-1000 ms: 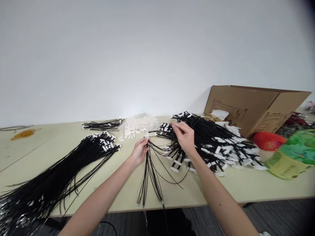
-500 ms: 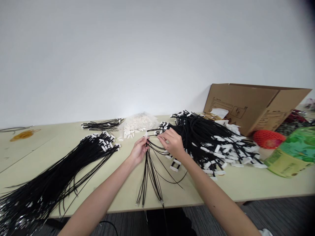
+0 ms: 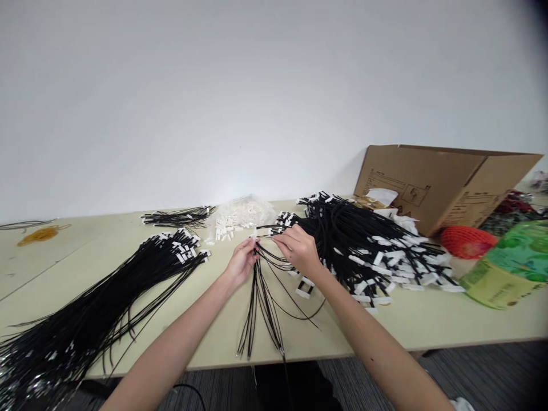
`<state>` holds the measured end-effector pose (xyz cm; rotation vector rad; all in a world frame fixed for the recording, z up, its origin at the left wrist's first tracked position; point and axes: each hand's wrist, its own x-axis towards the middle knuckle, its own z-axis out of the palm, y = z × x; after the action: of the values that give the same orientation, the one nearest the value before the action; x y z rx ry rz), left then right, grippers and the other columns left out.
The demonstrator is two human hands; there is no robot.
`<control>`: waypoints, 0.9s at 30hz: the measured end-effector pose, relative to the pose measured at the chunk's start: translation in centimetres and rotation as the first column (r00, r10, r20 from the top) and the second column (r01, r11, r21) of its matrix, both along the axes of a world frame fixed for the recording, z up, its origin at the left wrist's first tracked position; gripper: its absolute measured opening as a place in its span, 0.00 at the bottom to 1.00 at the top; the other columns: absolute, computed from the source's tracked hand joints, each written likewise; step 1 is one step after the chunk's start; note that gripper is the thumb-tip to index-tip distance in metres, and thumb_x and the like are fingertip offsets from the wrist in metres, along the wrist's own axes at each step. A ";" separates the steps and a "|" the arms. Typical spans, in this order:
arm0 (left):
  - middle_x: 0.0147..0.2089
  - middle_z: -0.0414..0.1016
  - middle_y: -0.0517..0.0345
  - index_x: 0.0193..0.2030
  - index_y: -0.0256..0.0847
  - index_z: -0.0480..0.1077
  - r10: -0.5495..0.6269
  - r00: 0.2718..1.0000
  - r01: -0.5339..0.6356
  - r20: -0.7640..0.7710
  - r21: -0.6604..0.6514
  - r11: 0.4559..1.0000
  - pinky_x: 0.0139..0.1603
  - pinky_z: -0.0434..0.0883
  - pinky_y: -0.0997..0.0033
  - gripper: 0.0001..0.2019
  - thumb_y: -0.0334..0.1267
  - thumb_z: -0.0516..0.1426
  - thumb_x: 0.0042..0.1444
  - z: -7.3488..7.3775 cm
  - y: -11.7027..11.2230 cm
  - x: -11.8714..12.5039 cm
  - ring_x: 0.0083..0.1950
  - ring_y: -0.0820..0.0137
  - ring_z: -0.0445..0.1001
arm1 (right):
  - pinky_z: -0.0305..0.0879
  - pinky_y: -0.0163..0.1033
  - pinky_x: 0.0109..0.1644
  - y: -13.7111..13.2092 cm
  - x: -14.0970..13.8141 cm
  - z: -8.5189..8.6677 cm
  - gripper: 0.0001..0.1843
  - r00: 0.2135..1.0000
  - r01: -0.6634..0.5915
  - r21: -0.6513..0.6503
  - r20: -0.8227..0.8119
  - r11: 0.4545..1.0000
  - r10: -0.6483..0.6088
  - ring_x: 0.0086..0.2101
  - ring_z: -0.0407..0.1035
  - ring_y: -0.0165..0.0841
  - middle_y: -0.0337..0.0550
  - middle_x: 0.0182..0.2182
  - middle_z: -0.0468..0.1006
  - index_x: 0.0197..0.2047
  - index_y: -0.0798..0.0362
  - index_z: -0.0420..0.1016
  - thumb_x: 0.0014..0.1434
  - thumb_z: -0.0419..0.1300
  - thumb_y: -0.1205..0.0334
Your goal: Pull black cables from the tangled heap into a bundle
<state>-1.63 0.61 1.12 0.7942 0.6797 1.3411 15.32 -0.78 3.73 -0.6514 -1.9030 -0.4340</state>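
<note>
At the middle of the table my left hand (image 3: 242,261) is closed on a bundle of thin black cables (image 3: 262,302), near a small white connector (image 3: 254,233) at its fingertips. The cables' loose ends fan down toward the table's front edge. To the right, my right hand (image 3: 298,249) pinches one thin black cable that runs across to the left fingertips. Its exact grip is too small to make out. Just behind both hands, a clear plastic bag (image 3: 246,212) spills small white connectors.
Black cables with white ends (image 3: 124,279) spread over the left side, and a smaller bundle (image 3: 177,217) lies behind. A large cable heap (image 3: 342,228) fills the right. Beyond are a cardboard box (image 3: 422,188), a red net bundle (image 3: 467,242), a green bag (image 3: 509,268) and yellow bands (image 3: 39,235).
My right hand has shifted very slightly left, toward my left fingertips. My left hand keeps its hold, and the piles have not moved.
</note>
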 end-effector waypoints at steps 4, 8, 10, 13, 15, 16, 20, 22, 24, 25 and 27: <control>0.28 0.67 0.59 0.28 0.32 0.73 -0.001 1.000 0.001 -0.002 -0.008 1.000 0.21 0.58 0.82 0.08 0.34 0.63 0.40 0.0 0.0 0.0 0.25 0.81 0.62 | 0.59 0.35 0.34 0.0 0.0 0.0 0.07 1.000 0.003 -0.008 0.018 1.000 -0.003 0.28 0.59 0.30 0.41 0.25 0.71 0.33 0.54 0.72 0.58 0.53 0.69; 0.27 0.67 0.60 0.28 0.32 0.73 -0.001 1.000 0.001 -0.002 -0.014 1.000 0.20 0.58 0.82 0.09 0.34 0.64 0.40 0.1 0.1 0.0 0.24 0.81 0.62 | 0.58 0.34 0.33 0.0 0.1 0.0 0.07 0.999 0.002 0.000 0.042 1.000 -0.002 0.28 0.57 0.30 0.41 0.24 0.71 0.33 0.54 0.73 0.58 0.53 0.70; 0.27 0.67 0.60 0.28 0.32 0.73 0.003 1.000 -0.003 -0.006 -0.015 1.000 0.21 0.59 0.82 0.09 0.35 0.63 0.40 0.2 0.1 0.0 0.24 0.81 0.62 | 0.58 0.34 0.33 0.0 0.1 0.0 0.08 0.999 -0.005 0.002 0.054 1.000 0.005 0.28 0.57 0.30 0.41 0.25 0.71 0.34 0.54 0.73 0.58 0.53 0.70; 0.27 0.67 0.60 0.28 0.32 0.72 0.005 1.000 -0.005 -0.012 -0.021 1.000 0.21 0.58 0.82 0.08 0.35 0.63 0.41 0.2 0.0 0.0 0.24 0.81 0.62 | 0.58 0.34 0.32 0.0 0.2 0.1 0.09 0.997 -0.018 0.001 0.073 1.000 0.017 0.28 0.57 0.30 0.41 0.24 0.71 0.35 0.54 0.73 0.58 0.51 0.70; 0.26 0.67 0.60 0.29 0.32 0.72 -0.002 1.000 0.002 -0.018 -0.026 1.000 0.20 0.58 0.81 0.08 0.35 0.63 0.42 0.2 0.0 0.0 0.24 0.81 0.61 | 0.58 0.34 0.32 0.0 0.2 0.1 0.10 0.997 -0.026 0.001 0.079 1.000 0.026 0.28 0.57 0.31 0.41 0.24 0.70 0.35 0.54 0.73 0.59 0.51 0.71; 0.25 0.67 0.60 0.29 0.32 0.72 -0.006 1.000 0.006 -0.022 -0.027 1.000 0.20 0.58 0.81 0.09 0.35 0.63 0.42 0.3 0.0 0.0 0.23 0.81 0.61 | 0.58 0.34 0.32 0.0 0.2 0.1 0.10 0.996 -0.029 0.000 0.082 1.000 0.029 0.28 0.57 0.31 0.41 0.24 0.71 0.35 0.54 0.73 0.58 0.50 0.72; 0.25 0.67 0.60 0.29 0.32 0.72 -0.020 0.999 0.019 -0.030 -0.027 0.999 0.21 0.57 0.81 0.09 0.36 0.63 0.41 0.2 0.1 -0.2 0.23 0.81 0.61 | 0.58 0.34 0.33 0.0 0.3 0.1 0.12 0.995 -0.028 -0.014 0.097 1.000 0.029 0.29 0.57 0.30 0.41 0.25 0.71 0.35 0.53 0.73 0.59 0.49 0.72; 0.25 0.67 0.60 0.29 0.32 0.72 -0.026 0.999 0.026 -0.032 -0.024 0.999 0.21 0.57 0.80 0.09 0.36 0.63 0.41 0.2 0.1 -0.2 0.24 0.81 0.61 | 0.58 0.35 0.34 0.0 0.3 0.2 0.11 0.994 -0.021 -0.023 0.109 1.000 0.024 0.29 0.58 0.31 0.41 0.25 0.70 0.35 0.53 0.73 0.59 0.50 0.72; 0.25 0.67 0.60 0.29 0.32 0.73 -0.023 0.999 0.023 -0.041 -0.022 1.000 0.21 0.58 0.80 0.09 0.36 0.63 0.41 0.2 0.1 -0.2 0.24 0.81 0.61 | 0.58 0.35 0.34 -0.1 0.3 0.2 0.10 0.993 -0.014 -0.028 0.118 1.000 0.017 0.30 0.58 0.31 0.41 0.25 0.70 0.35 0.53 0.73 0.58 0.51 0.71; 0.25 0.67 0.60 0.29 0.32 0.73 -0.019 0.999 0.018 -0.047 -0.021 1.000 0.22 0.58 0.80 0.09 0.36 0.63 0.40 0.1 0.1 -0.2 0.24 0.81 0.61 | 0.58 0.35 0.35 -0.1 0.2 0.2 0.09 0.992 -0.007 -0.029 0.122 1.000 0.010 0.30 0.58 0.31 0.41 0.25 0.70 0.35 0.53 0.73 0.58 0.51 0.70; 0.24 0.66 0.61 0.29 0.32 0.73 -0.012 0.998 0.011 -0.062 -0.017 1.000 0.22 0.58 0.80 0.10 0.36 0.64 0.40 0.1 0.1 -0.2 0.24 0.80 0.61 | 0.58 0.35 0.35 -0.2 0.1 0.2 0.08 0.991 0.016 -0.029 0.132 0.999 -0.012 0.30 0.58 0.31 0.41 0.25 0.70 0.36 0.53 0.73 0.58 0.52 0.68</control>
<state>-1.82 0.72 1.17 0.8278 0.7333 1.3032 15.38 -0.99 3.95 -0.6701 -2.0347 -0.4678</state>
